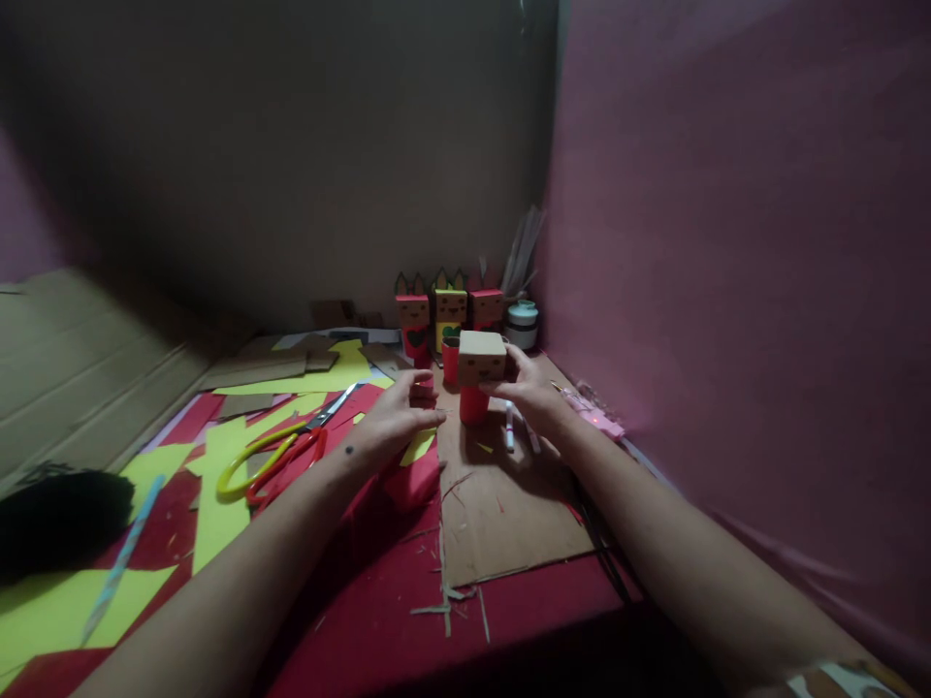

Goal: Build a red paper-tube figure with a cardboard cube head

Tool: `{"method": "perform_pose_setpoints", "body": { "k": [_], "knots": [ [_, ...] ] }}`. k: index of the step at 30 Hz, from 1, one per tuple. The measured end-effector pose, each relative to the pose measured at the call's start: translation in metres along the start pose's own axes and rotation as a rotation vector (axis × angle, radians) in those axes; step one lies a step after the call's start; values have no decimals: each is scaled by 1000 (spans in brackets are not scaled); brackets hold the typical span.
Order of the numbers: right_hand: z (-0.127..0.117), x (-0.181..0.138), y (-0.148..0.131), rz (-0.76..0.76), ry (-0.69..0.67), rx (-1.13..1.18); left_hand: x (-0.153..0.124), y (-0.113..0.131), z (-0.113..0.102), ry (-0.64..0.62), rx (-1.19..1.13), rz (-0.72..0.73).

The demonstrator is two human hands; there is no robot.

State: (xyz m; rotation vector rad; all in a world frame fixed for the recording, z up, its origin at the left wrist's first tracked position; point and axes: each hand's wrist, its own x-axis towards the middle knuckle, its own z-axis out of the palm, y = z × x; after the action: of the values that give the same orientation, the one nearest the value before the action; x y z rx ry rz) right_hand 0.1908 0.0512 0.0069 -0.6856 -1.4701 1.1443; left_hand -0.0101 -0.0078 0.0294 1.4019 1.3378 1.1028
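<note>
My right hand (529, 388) grips the side of a small cardboard box head (481, 359) with a drawn face. This head sits on a red paper tube body (474, 405), upright above the cardboard sheet (509, 528). To the left of the figure, my left hand (403, 415) is apart from it, its fingers spread and slightly curled with nothing in them. Just behind the figure stands a red tube (450, 364). Further back are similar box-headed figures: a red one (414, 320), a yellow one (451, 312) and another red one (487, 308).
Scissors (280, 456) with yellow and red handles lie on paper scraps at left. A striped pencil-like stick (125, 555) and a black fuzzy object (62, 519) are nearer. A white jar (522, 326) stands by the pink wall (727, 242); markers (509, 427) lie under my right hand.
</note>
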Motion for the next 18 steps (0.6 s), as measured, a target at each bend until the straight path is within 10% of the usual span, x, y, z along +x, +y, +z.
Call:
{"method": "perform_pose_setpoints", "body": {
  "k": [18],
  "knots": [
    [1,1,2,3,-38,5,26,-16,17,-15,27,201]
  ]
}}
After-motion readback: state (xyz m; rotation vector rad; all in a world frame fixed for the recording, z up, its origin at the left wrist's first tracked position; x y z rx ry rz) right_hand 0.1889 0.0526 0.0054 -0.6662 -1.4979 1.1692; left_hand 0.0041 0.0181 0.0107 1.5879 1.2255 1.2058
